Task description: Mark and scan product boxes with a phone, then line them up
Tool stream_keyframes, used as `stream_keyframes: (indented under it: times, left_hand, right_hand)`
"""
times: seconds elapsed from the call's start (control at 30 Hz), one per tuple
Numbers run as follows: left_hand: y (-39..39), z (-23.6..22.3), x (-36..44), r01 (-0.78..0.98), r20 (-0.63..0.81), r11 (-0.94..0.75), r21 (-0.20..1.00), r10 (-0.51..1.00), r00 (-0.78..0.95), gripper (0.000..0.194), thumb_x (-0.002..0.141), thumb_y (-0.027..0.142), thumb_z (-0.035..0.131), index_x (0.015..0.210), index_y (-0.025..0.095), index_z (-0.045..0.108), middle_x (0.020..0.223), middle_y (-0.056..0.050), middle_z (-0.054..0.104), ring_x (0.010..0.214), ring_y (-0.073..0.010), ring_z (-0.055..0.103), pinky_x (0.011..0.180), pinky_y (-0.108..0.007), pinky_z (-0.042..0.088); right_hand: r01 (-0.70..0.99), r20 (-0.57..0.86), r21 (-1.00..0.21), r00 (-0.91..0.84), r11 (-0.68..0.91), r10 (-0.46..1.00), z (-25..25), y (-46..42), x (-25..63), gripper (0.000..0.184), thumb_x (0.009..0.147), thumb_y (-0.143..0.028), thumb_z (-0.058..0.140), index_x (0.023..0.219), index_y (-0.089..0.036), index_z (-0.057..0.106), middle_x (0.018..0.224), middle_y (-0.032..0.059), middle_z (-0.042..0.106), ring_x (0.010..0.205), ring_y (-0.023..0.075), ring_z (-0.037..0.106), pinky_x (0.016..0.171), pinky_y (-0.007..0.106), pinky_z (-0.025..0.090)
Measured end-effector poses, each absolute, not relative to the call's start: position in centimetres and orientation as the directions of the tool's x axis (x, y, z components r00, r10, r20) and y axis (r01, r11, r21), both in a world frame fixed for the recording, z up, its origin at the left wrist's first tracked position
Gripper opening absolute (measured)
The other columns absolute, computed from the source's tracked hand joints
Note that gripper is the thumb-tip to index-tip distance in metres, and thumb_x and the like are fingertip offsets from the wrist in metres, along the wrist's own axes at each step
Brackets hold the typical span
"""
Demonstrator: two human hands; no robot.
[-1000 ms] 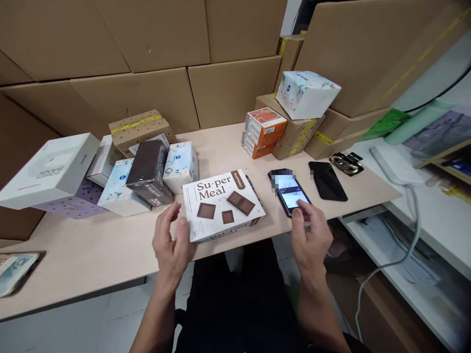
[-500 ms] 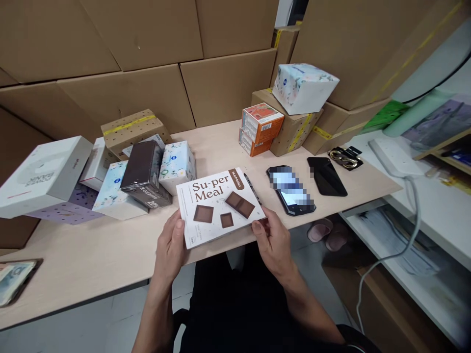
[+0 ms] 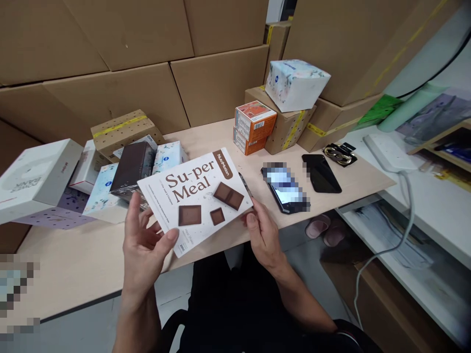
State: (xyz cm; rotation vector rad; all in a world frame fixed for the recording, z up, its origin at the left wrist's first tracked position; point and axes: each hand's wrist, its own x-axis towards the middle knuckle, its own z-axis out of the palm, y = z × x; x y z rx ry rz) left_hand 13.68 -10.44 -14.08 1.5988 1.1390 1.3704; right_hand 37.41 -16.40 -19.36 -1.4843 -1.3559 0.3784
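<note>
A white meal shake box (image 3: 206, 203), printed "Su-per Meal" with brown chocolate pieces, is tilted in front of me just above the table edge. My left hand (image 3: 145, 247) has its thumb on the box's lower left corner; some fingers reach behind it and the index finger sticks up. At the right edge, my right hand (image 3: 264, 235) grips the box with the thumb in front and fingers partly hidden. Behind the box's left corner stands a dark brown shrink-wrapped box (image 3: 131, 166), beside a floral white box (image 3: 169, 156).
A power bank box (image 3: 40, 171) stands on the left of the table (image 3: 73, 255). To the right lie a lit phone (image 3: 286, 189), a dark phone (image 3: 322, 174) and a coiled cable (image 3: 338, 154). Orange boxes (image 3: 255, 127) stand before stacked cartons (image 3: 221, 83).
The meal shake box has turned, its left side swinging left and tilting up. My left hand has shifted left and loosened its fingers. The view has moved slightly.
</note>
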Motion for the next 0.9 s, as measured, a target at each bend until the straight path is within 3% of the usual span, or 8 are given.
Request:
stream_keyframes:
  times: [0.13, 0.23, 0.33, 0.43, 0.57, 0.67, 0.9]
  left_hand:
    - [-9.8, -13.7, 15.9, 0.359, 0.488, -0.460, 0.812, 0.873, 0.016, 0.096, 0.076, 0.038, 0.078, 0.153, 0.042, 0.021, 0.140, -0.009, 0.046, 0.096, -0.0185, 0.064, 0.076, -0.034, 0.060]
    - [-8.3, -14.2, 17.7, 0.613, 0.606, -0.507, 0.606, 0.793, 0.057, 0.091, 0.074, 0.041, 0.078, 0.151, 0.035, 0.030, 0.141, -0.013, 0.038, 0.113, -0.0267, 0.056, 0.082, -0.040, 0.058]
    - [-6.9, -14.6, 19.3, 0.759, 0.670, -0.525, 0.386, 0.725, 0.161, 0.083, 0.075, 0.042, 0.076, 0.148, 0.026, 0.039, 0.138, -0.017, 0.034, 0.126, -0.0352, 0.043, 0.091, -0.047, 0.053]
    - [-6.0, -14.3, 20.1, 0.825, 0.606, -0.478, 0.301, 0.764, 0.222, 0.084, 0.077, 0.047, 0.073, 0.150, 0.026, 0.036, 0.134, -0.018, 0.032, 0.115, -0.0350, 0.049, 0.088, -0.050, 0.052]
    - [-5.3, -13.0, 20.4, 0.911, 0.468, -0.360, 0.203, 0.852, 0.233, 0.100, 0.074, 0.060, 0.072, 0.155, 0.027, 0.023, 0.121, -0.017, 0.039, 0.097, -0.0324, 0.054, 0.074, -0.045, 0.053]
    - [-4.3, -12.2, 20.8, 0.951, 0.415, -0.294, 0.099, 0.880, 0.229, 0.101, 0.075, 0.063, 0.069, 0.156, 0.028, 0.020, 0.115, -0.016, 0.043, 0.089, -0.0307, 0.056, 0.071, -0.044, 0.052]
    - [-1.3, -11.5, 22.4, 0.968, 0.395, -0.246, -0.055, 0.884, 0.248, 0.070, 0.090, 0.049, 0.059, 0.151, 0.033, 0.029, 0.100, -0.013, 0.055, 0.086, -0.0292, 0.060, 0.075, -0.041, 0.050]
  right_hand:
    - [0.761, 0.508, -0.634, 0.277, 0.135, 0.816, -19.9, -16.2, 38.1, 0.034, 0.098, -0.029, 0.045, 0.127, -0.020, 0.060, 0.121, 0.0140, 0.056, 0.110, 0.0244, 0.055, 0.094, 0.044, 0.051]
    - [0.862, 0.479, -0.499, 0.190, 0.087, 0.857, -19.5, -15.9, 38.3, 0.028, 0.096, -0.030, 0.049, 0.117, -0.024, 0.068, 0.125, 0.0146, 0.051, 0.113, 0.0279, 0.048, 0.096, 0.048, 0.049]
    - [0.904, 0.440, -0.421, 0.140, 0.066, 0.887, -19.1, -15.6, 38.2, 0.027, 0.096, -0.033, 0.051, 0.114, -0.024, 0.069, 0.130, 0.0161, 0.049, 0.116, 0.0307, 0.044, 0.096, 0.051, 0.048]
    - [0.923, 0.428, -0.382, 0.132, 0.046, 0.894, -19.1, -15.3, 38.1, 0.030, 0.095, -0.037, 0.052, 0.114, -0.021, 0.068, 0.129, 0.0184, 0.051, 0.113, 0.0321, 0.044, 0.094, 0.054, 0.048]
    - [0.927, 0.418, -0.374, 0.157, 0.012, 0.895, -19.3, -15.0, 38.1, 0.035, 0.094, -0.040, 0.053, 0.117, -0.017, 0.066, 0.127, 0.0197, 0.054, 0.110, 0.0323, 0.046, 0.093, 0.054, 0.047]
    - [0.934, 0.392, -0.357, 0.170, -0.020, 0.904, -19.2, -14.7, 38.1, 0.036, 0.094, -0.040, 0.054, 0.118, -0.015, 0.065, 0.123, 0.0201, 0.056, 0.107, 0.0321, 0.047, 0.090, 0.053, 0.047]
    - [0.948, 0.350, -0.313, 0.173, -0.059, 0.921, -18.9, -13.6, 38.2, 0.036, 0.094, -0.038, 0.055, 0.117, -0.012, 0.064, 0.110, 0.0185, 0.059, 0.097, 0.0310, 0.048, 0.081, 0.049, 0.048]
